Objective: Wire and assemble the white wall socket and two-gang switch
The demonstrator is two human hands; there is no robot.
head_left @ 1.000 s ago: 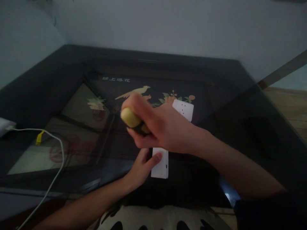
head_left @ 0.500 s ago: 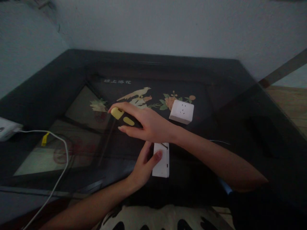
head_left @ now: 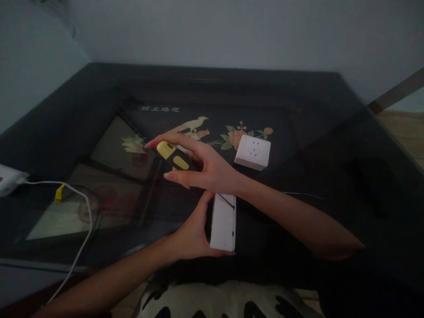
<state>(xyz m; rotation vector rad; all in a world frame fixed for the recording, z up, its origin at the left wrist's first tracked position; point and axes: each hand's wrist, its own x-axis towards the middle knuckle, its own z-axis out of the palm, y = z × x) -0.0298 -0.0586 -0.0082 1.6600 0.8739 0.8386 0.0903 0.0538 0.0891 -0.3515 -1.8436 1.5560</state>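
My right hand point(head_left: 215, 170) is closed round the black and yellow handle of a screwdriver point(head_left: 181, 163), its index finger stretched along the handle's far end. The thin dark shaft emerges below my right wrist and slants down to the right edge of a white box point(head_left: 223, 225), where its tip meets a dark spot. A second small dark slot shows lower on that edge. My left hand point(head_left: 195, 234) grips this box from the left, thumb and fingers at its two ends. Beyond my right wrist lies a white wall socket point(head_left: 254, 150), its slotted face up.
The dark glossy table point(head_left: 314, 101) has bird and flower pictures on it. At the left, a white power strip or adapter point(head_left: 9, 180) trails a white cable point(head_left: 88, 205) with a yellow tag point(head_left: 59, 193). A thin wire point(head_left: 304, 194) lies right of my forearm. A wall stands behind.
My left thumb has moved off the box's top face to its far end, and my fingers now show along its near end. The screwdriver handle has shifted slightly right and turned.
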